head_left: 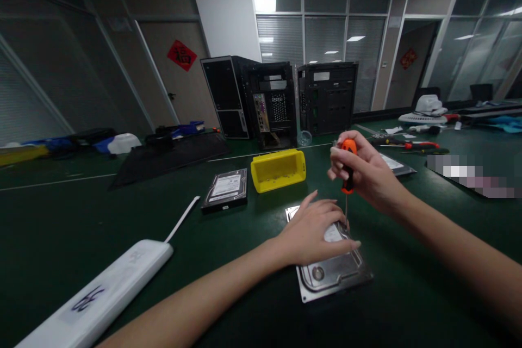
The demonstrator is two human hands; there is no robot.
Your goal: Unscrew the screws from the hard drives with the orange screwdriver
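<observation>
A silver hard drive (334, 277) lies on the green work surface, partly covered by my left hand (312, 231). That hand rests across its top with the fingers spread and the thumb pointing right. In my right hand (359, 166) is a screwdriver (349, 147) with an orange and black handle, gripped between thumb and fingers. Its thin shaft points down to the drive's far right edge, close to my left fingertips. The exact spot where the tip meets the drive is hidden. Behind my left hand sits a yellow bin (279, 182) with small bits inside, probably screws.
Another hard drive (224, 190) lies left of the bin, and one more (395, 164) is behind my right hand. A white power strip (101, 293) stretches across the left front. Computer cases (273, 103) stand at the back. Red-handled pliers (416, 145) lie on the right.
</observation>
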